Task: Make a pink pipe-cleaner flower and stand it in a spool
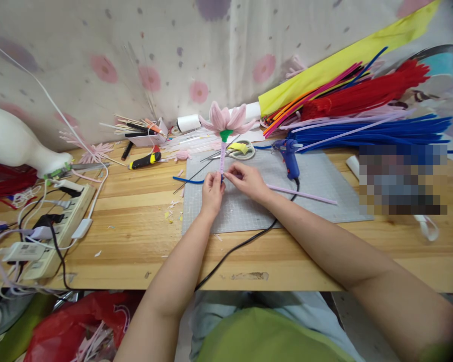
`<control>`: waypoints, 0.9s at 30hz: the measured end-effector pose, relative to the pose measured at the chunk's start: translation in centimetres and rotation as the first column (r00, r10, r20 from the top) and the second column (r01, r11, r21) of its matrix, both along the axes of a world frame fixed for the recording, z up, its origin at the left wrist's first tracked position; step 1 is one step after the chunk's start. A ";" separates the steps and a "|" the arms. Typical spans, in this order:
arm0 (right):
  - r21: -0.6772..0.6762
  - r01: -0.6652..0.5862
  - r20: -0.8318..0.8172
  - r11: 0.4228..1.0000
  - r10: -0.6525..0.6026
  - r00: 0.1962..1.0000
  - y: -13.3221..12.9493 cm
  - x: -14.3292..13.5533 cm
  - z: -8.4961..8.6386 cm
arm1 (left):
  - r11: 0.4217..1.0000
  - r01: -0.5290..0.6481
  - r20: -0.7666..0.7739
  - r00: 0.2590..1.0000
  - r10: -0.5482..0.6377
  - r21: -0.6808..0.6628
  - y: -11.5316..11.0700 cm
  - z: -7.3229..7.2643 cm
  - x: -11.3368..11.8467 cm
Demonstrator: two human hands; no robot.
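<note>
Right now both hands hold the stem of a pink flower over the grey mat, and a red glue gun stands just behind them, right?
Not quite: the glue gun is blue, not red, as the head view shows. The rest holds: the left hand and right hand hold the stem of the pink flower over the grey mat.

Blue glue gun (289, 157) on grey mat (324, 186); power strip (56, 226) left.

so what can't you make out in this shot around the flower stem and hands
- Head view: a mosaic blur hides whatever lies at the mat's right edge.
- Left hand and right hand cover the pink flower stem's lower end.
- Glue gun cord runs off the table front.
</note>
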State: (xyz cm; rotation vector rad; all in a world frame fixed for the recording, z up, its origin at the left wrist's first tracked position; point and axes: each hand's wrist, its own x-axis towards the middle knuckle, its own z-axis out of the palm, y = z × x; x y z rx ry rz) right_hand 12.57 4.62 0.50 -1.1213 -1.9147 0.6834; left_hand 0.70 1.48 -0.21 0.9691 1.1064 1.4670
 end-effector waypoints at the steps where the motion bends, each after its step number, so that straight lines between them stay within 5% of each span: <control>1: 0.003 -0.006 -0.001 1.000 0.006 1.000 0.0 0.0 0.0 | 1.000 0.002 0.012 1.000 -0.002 0.008 0.0 0.0 0.0; 11: -0.066 -0.149 -0.192 0.987 0.134 0.972 -0.1 -0.3 0.1 | 0.984 0.176 0.262 0.951 -0.166 -0.015 -0.2 0.8 -0.6; 19: -0.151 -0.382 -0.468 0.912 0.274 0.840 -0.1 -0.6 0.5 | 0.897 0.431 0.553 0.774 -0.308 -0.103 -0.8 1.6 -1.1; 27: -0.221 -0.514 -0.554 0.829 0.327 0.765 0.5 -0.2 0.6 | 0.904 0.425 0.678 0.679 -0.281 -0.051 -0.9 1.8 -1.3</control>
